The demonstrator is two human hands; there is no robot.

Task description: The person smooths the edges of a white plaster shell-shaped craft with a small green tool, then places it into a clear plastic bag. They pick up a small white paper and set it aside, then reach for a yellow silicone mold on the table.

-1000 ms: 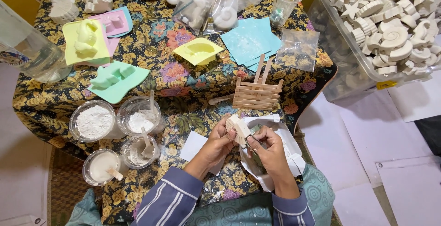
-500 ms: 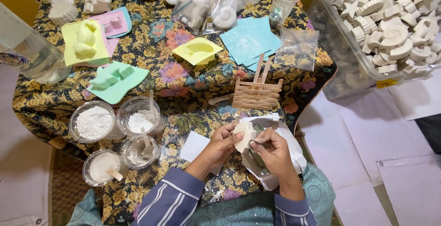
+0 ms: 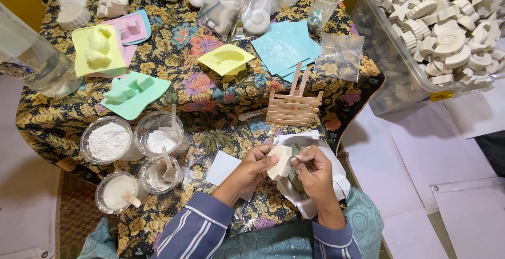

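My left hand holds a small off-white plaster piece by its left side, low over the near edge of the table. My right hand pinches the piece from the right, fingertips on its top edge. What else the right fingers hold is hidden. Under both hands lies a white sheet or bag with a dark object partly covered by my right hand.
On the floral tablecloth stand a wooden stick frame, yellow, green and pink moulds, blue sheets, cups of white powder and paste. A clear bin of white plaster shapes sits at right.
The plaster piece has been turned and lowered slightly between my hands; both hands shifted a little toward me. Everything on the table stays put.
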